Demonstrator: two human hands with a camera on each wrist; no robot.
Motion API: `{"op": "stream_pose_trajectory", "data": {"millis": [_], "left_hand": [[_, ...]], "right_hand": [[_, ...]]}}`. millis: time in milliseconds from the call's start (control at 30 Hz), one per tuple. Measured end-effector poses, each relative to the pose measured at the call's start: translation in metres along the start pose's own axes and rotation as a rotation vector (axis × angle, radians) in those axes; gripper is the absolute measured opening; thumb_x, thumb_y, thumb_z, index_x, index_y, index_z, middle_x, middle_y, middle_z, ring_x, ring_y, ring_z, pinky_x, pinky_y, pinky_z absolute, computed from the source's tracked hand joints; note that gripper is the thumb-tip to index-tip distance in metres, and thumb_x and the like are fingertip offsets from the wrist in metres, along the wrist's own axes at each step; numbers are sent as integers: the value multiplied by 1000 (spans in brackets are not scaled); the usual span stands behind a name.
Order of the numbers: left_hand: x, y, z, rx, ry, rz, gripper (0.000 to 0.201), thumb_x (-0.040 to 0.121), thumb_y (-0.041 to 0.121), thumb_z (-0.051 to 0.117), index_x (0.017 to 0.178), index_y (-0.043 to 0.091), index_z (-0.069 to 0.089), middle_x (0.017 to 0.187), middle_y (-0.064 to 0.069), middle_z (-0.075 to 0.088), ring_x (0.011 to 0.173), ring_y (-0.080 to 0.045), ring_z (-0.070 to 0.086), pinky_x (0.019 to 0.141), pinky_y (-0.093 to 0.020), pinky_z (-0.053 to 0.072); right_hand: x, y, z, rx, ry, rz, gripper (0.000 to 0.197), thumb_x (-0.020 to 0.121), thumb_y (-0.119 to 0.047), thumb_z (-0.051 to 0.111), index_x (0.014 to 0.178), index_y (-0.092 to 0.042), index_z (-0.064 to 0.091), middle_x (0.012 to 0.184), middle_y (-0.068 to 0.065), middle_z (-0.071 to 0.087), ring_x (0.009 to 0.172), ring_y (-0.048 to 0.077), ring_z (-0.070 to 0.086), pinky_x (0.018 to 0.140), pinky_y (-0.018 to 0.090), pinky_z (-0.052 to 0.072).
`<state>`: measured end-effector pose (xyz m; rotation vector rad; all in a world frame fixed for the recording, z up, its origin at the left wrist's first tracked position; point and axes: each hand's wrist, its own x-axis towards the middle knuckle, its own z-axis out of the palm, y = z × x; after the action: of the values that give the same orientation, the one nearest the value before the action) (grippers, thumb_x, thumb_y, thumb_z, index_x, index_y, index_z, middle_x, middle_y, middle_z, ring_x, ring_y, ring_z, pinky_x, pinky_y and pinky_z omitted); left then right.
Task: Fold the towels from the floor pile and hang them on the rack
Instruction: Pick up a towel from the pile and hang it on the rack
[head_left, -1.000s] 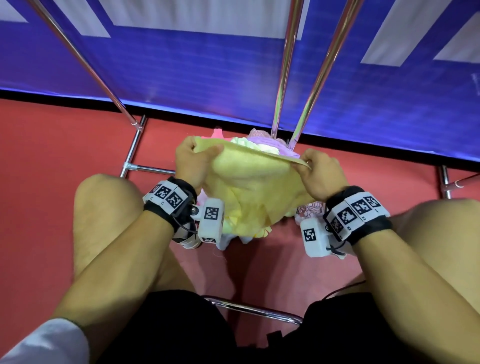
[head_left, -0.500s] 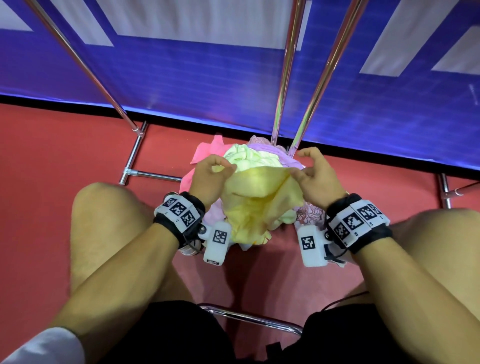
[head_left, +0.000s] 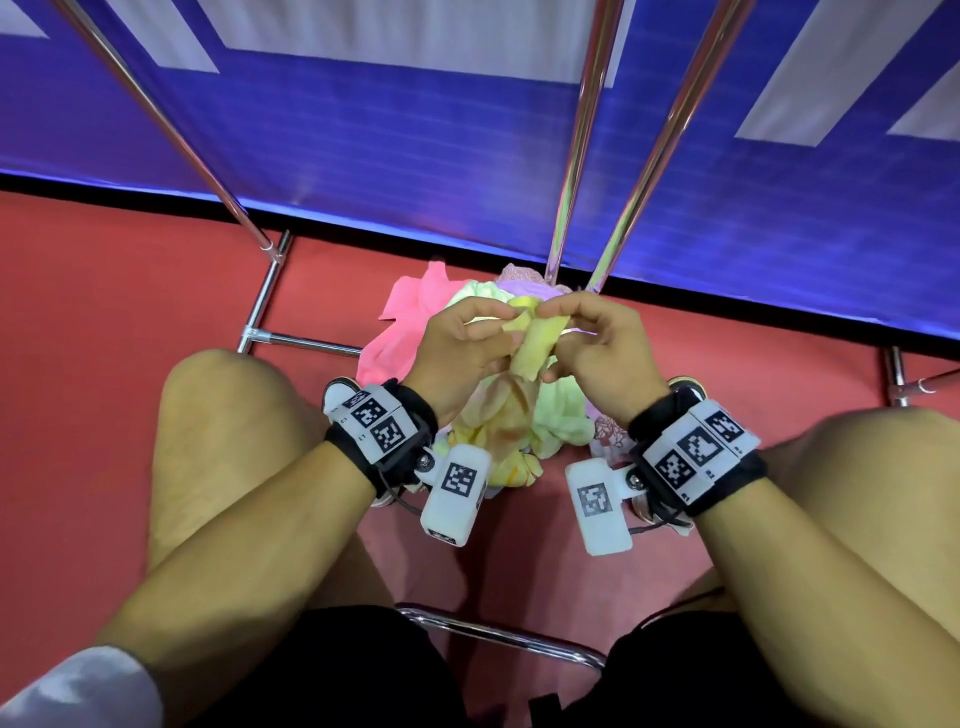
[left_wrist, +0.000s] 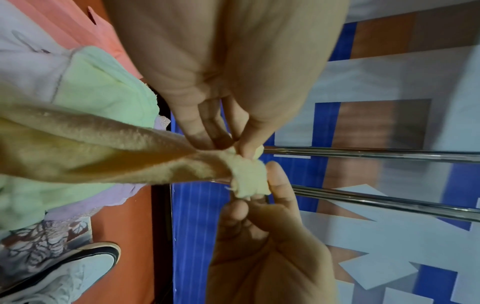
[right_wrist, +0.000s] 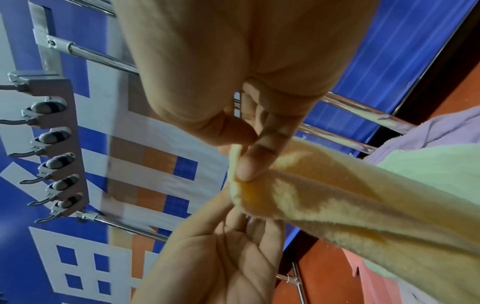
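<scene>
A yellow towel (head_left: 535, 345) hangs bunched between my two hands above the floor pile. My left hand (head_left: 506, 317) pinches its top corner, and my right hand (head_left: 545, 314) pinches the same corner from the other side, the fingertips almost touching. In the left wrist view the left hand (left_wrist: 233, 144) and right hand (left_wrist: 259, 195) both nip the towel (left_wrist: 116, 152). In the right wrist view my thumb and forefinger (right_wrist: 244, 162) squeeze the towel's edge (right_wrist: 337, 201). Below lie a pink towel (head_left: 410, 322), a green one (head_left: 561, 415) and a lilac one (head_left: 524, 280).
Chrome rack tubes (head_left: 582, 135) rise right behind the pile, with another slanted tube (head_left: 171, 130) at the left and a base bar (head_left: 270, 291) on the red floor. My knees flank the pile. A stool bar (head_left: 498, 634) sits below. A blue banner wall (head_left: 415, 156) closes the back.
The towel was stretched wide between my hands. Both hands have come together in the middle, bringing its corners together, and the cloth now hangs bunched.
</scene>
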<state>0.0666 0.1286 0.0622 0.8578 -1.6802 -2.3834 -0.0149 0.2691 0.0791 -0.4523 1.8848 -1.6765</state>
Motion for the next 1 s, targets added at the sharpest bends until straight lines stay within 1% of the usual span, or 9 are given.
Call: {"op": "stream_pose_trajectory", "data": {"millis": [67,133,267,400,500,633,767,900,1000], "left_hand": [[2,2,0,-3,14,11,16,85,-5,67,93,8,63,83,-10,72,75,-23,70,70,-34,58],[3,3,-2,-4,29,9,15,87,-6,65,93,7,65,85,-11,72,77,-21,70,72,-32,60],[3,3,-2,18,24,5,14,87,-6,65,93,7,67,95,-19,71,84,-26,70,80,-38,58],[0,-1,1,58,28,32,15,85,-4,66,91,9,68,89,-22,68,80,-31,65,76,-39,54],[-1,2,2,88,52,51,16,86,-6,65,91,9,66,91,-25,64,83,-33,61,81,-44,51],[-2,7,2,108,63,35,18,88,-7,63,92,10,63,85,-15,66,82,-28,62,78,-42,52],[-2,5,1,147,29,45,20,90,-7,59,99,10,65,95,-24,66,88,-31,62,86,-56,49],[-4,6,0,179,-21,63,25,93,-9,55,102,11,66,95,-13,71,87,-23,68,85,-41,56],[-3,4,-1,194,-15,76,26,92,-8,57,100,14,68,98,-16,71,91,-26,68,91,-46,55]], "right_hand": [[0,2,0,-53,-29,-47,42,78,24,50,99,-9,66,88,14,67,60,26,64,61,31,58],[2,7,0,-115,-45,-92,41,77,21,58,105,-7,68,99,6,69,71,27,66,64,28,58],[3,18,2,-356,-30,-260,32,75,5,77,102,-13,74,92,-13,64,77,10,63,64,13,48],[3,17,1,-439,-2,-292,20,78,-3,76,94,-15,75,86,-5,65,73,10,62,67,13,47],[4,14,-1,-483,-17,-271,3,84,-20,75,84,-18,75,79,1,68,70,12,59,68,20,47],[5,20,-1,-603,-33,-266,20,91,-33,68,77,-18,67,73,0,63,66,13,53,66,31,44],[5,22,-2,-620,19,-276,24,90,-35,67,76,-16,64,67,-1,57,62,11,49,61,24,39],[7,22,-5,-615,58,-276,23,89,-33,69,76,-15,64,64,-9,54,60,5,47,57,13,34],[8,24,-4,-622,62,-282,23,89,-32,70,76,-14,63,66,-7,55,61,6,48,58,14,35]]}}
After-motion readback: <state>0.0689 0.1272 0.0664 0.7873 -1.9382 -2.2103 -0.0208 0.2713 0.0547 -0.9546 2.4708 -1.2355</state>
